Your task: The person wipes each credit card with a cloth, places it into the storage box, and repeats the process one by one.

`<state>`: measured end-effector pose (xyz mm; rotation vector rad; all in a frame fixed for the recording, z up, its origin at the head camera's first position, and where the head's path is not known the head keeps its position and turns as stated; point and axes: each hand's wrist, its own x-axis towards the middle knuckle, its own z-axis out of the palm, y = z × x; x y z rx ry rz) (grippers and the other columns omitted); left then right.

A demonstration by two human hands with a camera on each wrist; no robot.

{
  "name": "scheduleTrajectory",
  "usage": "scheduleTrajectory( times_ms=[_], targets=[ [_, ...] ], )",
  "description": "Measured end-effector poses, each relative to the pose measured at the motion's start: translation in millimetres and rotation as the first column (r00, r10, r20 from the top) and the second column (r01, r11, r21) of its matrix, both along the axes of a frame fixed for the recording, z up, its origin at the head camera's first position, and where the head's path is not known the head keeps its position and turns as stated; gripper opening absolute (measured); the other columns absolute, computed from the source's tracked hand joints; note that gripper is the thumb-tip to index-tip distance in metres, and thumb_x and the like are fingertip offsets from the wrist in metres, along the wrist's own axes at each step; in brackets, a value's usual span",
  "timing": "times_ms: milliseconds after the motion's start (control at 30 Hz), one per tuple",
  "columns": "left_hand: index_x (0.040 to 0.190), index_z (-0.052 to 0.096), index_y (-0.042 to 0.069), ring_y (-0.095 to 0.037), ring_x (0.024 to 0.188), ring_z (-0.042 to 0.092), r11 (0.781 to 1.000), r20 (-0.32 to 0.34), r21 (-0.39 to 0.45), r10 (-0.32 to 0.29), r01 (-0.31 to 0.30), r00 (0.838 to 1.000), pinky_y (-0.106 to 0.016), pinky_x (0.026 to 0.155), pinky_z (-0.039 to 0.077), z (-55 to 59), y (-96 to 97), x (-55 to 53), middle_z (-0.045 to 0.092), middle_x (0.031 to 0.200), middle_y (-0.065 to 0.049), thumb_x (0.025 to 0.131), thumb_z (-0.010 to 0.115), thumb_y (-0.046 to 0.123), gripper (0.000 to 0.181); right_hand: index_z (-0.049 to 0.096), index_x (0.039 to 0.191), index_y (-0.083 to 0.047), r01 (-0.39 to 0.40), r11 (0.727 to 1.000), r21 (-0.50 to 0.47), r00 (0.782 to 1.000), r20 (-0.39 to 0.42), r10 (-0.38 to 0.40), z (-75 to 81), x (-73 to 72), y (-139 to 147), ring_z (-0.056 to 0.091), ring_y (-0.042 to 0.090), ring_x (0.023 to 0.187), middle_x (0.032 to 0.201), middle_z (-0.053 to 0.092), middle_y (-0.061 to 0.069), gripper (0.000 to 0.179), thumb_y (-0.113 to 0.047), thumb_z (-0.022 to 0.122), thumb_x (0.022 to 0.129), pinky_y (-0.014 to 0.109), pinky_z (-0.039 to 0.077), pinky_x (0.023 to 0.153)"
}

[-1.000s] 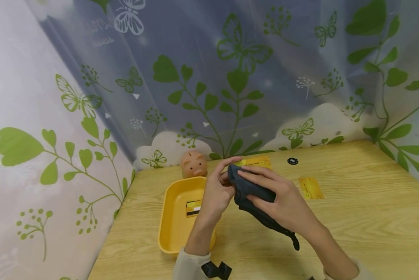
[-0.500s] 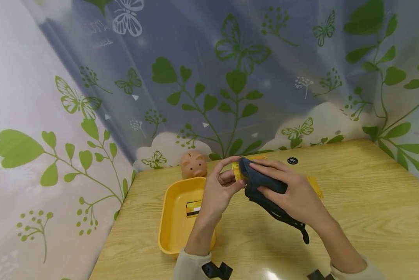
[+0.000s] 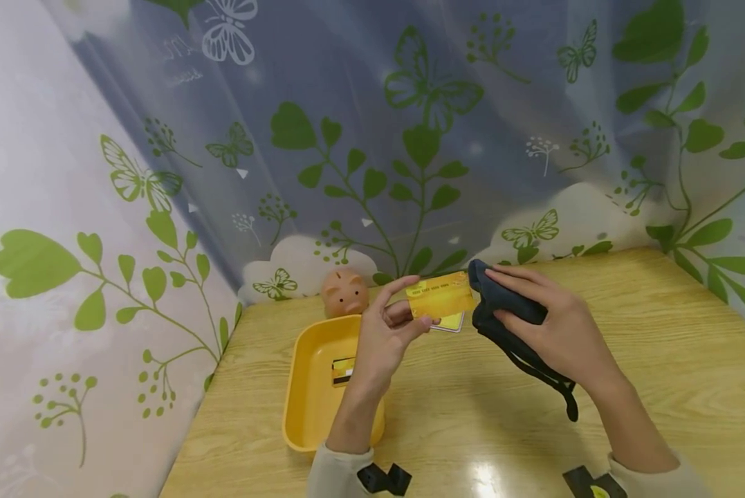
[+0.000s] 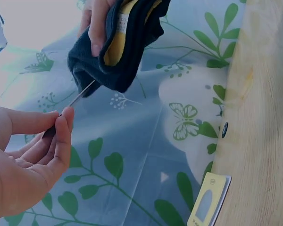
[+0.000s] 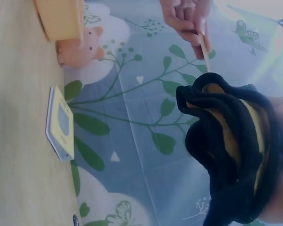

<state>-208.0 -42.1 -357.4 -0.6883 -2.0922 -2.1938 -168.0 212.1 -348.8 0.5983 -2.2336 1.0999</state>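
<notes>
My left hand (image 3: 381,346) pinches one end of a gold bank card (image 3: 442,294) between thumb and fingertips. The card's other end reaches the mouth of a dark blue cloth pouch (image 3: 510,301); in the left wrist view the card (image 4: 82,93) shows edge-on there. My right hand (image 3: 559,321) grips this pouch from the right, thumb below and fingers above, its strap hanging down. Several fabric folds with yellow between them show on the pouch (image 5: 226,136) in the right wrist view.
A yellow tray (image 3: 291,394) stands left on the wooden table, with a striped card (image 3: 342,372) inside. Behind it sits a pig-shaped bank (image 3: 344,294). A yellow box-like item (image 4: 210,200) lies near the curtain, and a black chip (image 4: 225,130) is farther along.
My right hand has moved right with the pouch. The gold card has come out of the pouch mouth, while my left hand has stayed almost in place, holding it.
</notes>
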Motion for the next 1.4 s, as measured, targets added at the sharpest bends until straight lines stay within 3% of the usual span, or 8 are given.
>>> scheduleTrajectory(
  times_ms=[233,433,600,667,767,900,1133,1400],
  targets=[
    [0.146,0.057,0.017,-0.024,0.085,0.072,0.999,0.001,-0.021,0.033,-0.033,0.999,-0.031,0.082,0.059,-0.9,-0.1,-1.4,0.075,0.105,-0.024,0.094,0.072,-0.005,0.058,0.064,0.144,-0.023,-0.113,0.993,-0.041,0.993,-0.021,0.112,5.6,4.1,-6,0.055,0.004,0.13,0.147,0.058,-0.002,0.068,0.006,0.082,0.085,0.011,0.05,0.094],
    [0.147,0.057,0.013,-0.022,0.089,0.073,0.999,-0.012,-0.038,0.016,-0.016,1.0,-0.027,0.079,0.059,-2.9,3.9,-1.0,0.076,0.11,-0.02,0.095,0.068,-0.01,0.058,0.064,0.145,-0.023,-0.252,0.966,-0.047,0.967,0.007,0.253,2.2,8.5,-34,0.058,0.017,0.131,0.148,0.057,-0.003,0.065,0.001,0.082,0.086,0.019,0.053,0.097],
    [0.144,0.06,0.017,-0.013,0.061,0.06,0.996,-0.045,-0.078,0.03,-0.033,0.999,-0.022,0.06,0.051,-4.4,6.7,1.5,0.07,0.084,-0.012,0.089,0.059,-0.021,0.067,0.063,0.145,-0.021,-0.32,0.946,-0.055,0.946,0.043,0.322,-6.0,9.4,-54,0.057,0.024,0.134,0.148,0.057,-0.002,0.06,-0.005,0.081,0.09,0.024,0.051,0.103],
    [0.143,0.061,0.019,-0.013,0.059,0.058,0.995,-0.051,-0.087,0.039,-0.043,0.998,-0.022,0.056,0.047,-4.6,7.2,1.9,0.068,0.082,-0.011,0.086,0.057,-0.023,0.071,0.063,0.145,-0.022,-0.318,0.946,-0.064,0.945,0.055,0.321,-8.5,9.1,-57,0.057,0.023,0.134,0.148,0.057,-0.003,0.06,-0.006,0.081,0.09,0.025,0.051,0.104],
    [0.143,0.061,0.02,-0.014,0.064,0.062,0.997,-0.044,-0.071,0.028,-0.031,0.999,-0.022,0.054,0.044,-4.7,7.2,1.8,0.075,0.098,-0.016,0.084,0.054,-0.024,0.073,0.063,0.145,-0.024,-0.293,0.953,-0.077,0.952,0.073,0.299,-10.5,8.7,-57,0.056,0.022,0.135,0.149,0.057,-0.004,0.061,-0.006,0.081,0.09,0.026,0.051,0.104],
    [0.145,0.059,0.017,-0.014,0.056,0.05,0.998,-0.046,-0.063,0.008,-0.011,0.999,-0.024,0.049,0.034,-3.7,6.6,2.3,0.075,0.113,-0.019,0.085,0.051,-0.021,0.071,0.063,0.145,-0.025,-0.252,0.965,-0.065,0.963,0.078,0.257,-10.9,7.5,-55,0.057,0.023,0.134,0.149,0.057,-0.005,0.061,-0.006,0.081,0.09,0.028,0.054,0.101],
    [0.145,0.058,0.014,-0.017,0.091,0.073,0.999,-0.046,-0.039,0.003,-0.005,0.999,-0.024,0.07,0.052,-1.7,7.3,3.4,0.075,0.118,-0.018,0.092,0.058,-0.015,0.06,0.064,0.145,-0.024,-0.239,0.968,-0.072,0.968,0.062,0.244,-10.1,4.0,-50,0.058,0.024,0.133,0.147,0.058,-0.005,0.062,-0.003,0.081,0.089,0.023,0.054,0.099],
    [0.146,0.056,0.014,-0.023,0.093,0.075,1.0,-0.026,-0.027,0.009,-0.01,1.0,-0.029,0.082,0.059,0.7,7.2,4.2,0.076,0.112,-0.017,0.095,0.067,-0.007,0.057,0.064,0.145,-0.024,-0.217,0.972,-0.087,0.973,0.056,0.222,-9.4,0.6,-40,0.057,0.024,0.132,0.148,0.058,-0.003,0.061,-0.002,0.08,0.09,0.019,0.053,0.096]
  ],
)
